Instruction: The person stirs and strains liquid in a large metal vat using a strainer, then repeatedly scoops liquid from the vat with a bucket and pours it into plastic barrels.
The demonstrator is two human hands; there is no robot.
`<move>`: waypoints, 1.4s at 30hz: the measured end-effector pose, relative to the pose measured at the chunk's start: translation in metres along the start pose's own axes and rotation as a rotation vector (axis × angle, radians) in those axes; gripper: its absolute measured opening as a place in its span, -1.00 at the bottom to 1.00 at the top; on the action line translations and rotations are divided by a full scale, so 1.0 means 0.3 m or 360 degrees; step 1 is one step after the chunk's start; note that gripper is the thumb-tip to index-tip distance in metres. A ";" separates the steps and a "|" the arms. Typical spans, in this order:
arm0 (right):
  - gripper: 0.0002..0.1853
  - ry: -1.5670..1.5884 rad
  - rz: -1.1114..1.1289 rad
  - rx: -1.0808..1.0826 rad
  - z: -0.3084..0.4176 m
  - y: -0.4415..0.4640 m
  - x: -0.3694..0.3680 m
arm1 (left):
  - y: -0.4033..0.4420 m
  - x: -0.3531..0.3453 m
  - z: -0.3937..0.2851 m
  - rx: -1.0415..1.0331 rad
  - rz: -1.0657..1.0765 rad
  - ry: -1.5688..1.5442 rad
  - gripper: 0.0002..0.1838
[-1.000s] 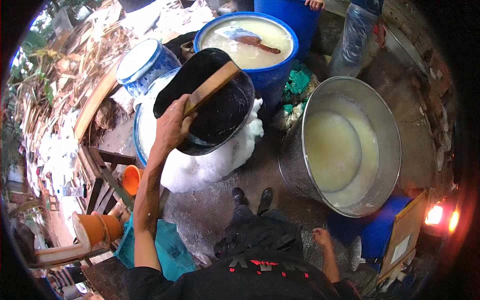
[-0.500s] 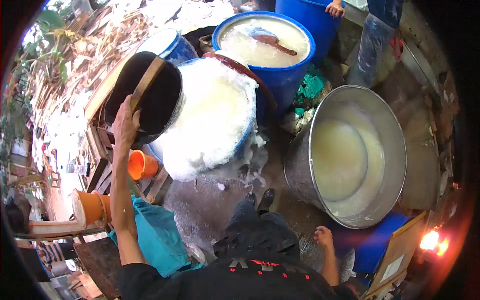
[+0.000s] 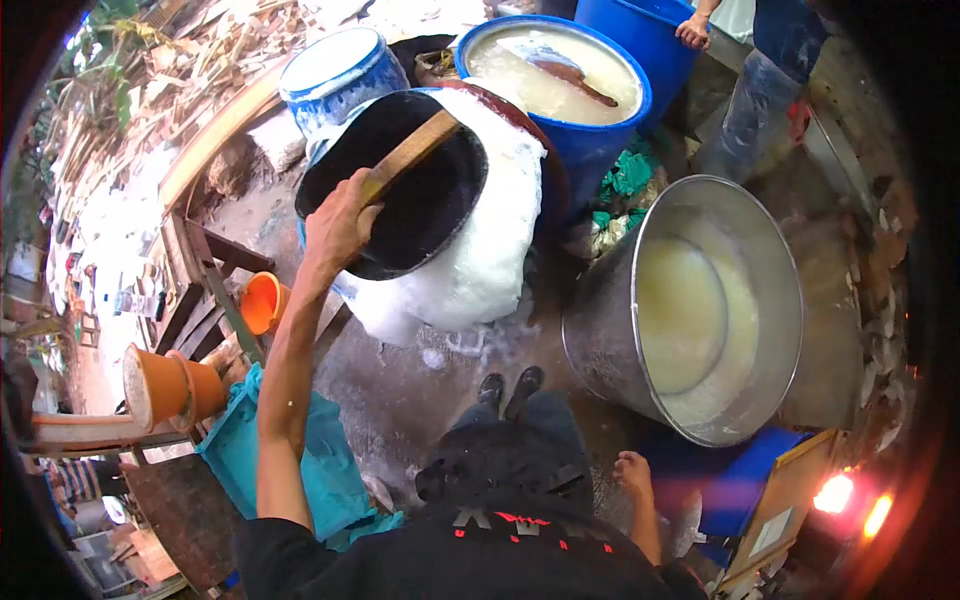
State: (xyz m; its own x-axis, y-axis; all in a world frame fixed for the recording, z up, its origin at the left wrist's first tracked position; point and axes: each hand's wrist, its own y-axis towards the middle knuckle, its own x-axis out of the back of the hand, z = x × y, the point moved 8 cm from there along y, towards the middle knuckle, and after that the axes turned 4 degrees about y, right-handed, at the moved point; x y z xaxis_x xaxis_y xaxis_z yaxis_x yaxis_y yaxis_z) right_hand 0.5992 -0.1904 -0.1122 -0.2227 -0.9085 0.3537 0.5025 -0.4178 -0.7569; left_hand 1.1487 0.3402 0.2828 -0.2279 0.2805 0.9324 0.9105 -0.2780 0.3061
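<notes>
My left hand [image 3: 341, 228] is closed around the wooden bar [image 3: 420, 148] fixed across the mouth of a black bucket [image 3: 435, 215]. The dark inside of the bucket faces me, and its far wall and bottom are in shadow. It is held over a barrel heaped with white foam [image 3: 505, 225], which hides most of that barrel's rim. I cannot tell whether the bucket touches the foam. My right hand [image 3: 634, 472] hangs low at my side, fingers loosely curled and nothing visible in it. Nearest to it is a large metal tub [image 3: 617, 300] of pale yellowish liquid.
A blue barrel [image 3: 585, 150] of cloudy liquid holds a brown floating scoop. Behind stands a smaller blue drum [image 3: 345, 85]. Another person's hand [image 3: 693, 32] rests on a blue barrel's rim. Orange buckets [image 3: 263, 303] and teal cloth [image 3: 325, 450] lie left; bright flames [image 3: 833, 494] burn at right.
My left hand has carried the black bucket rightward, from the foamy barrel's left side to over it. My right hand stays low, shifted slightly left in view.
</notes>
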 end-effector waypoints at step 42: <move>-0.84 0.0154 -0.0099 0.0176 -0.208 -0.096 -0.144 | 0.180 -0.226 -0.189 0.0294 -0.0098 -0.0640 -0.44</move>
State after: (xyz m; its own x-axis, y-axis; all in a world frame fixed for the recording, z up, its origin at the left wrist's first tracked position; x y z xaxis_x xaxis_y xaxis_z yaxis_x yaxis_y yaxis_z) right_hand 0.5420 -0.1398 -0.1399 -0.3330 -0.8798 0.3392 0.5728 -0.4744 -0.6684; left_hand 1.1937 0.2542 0.2470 -0.1644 0.6365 0.7536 0.9542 -0.0911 0.2850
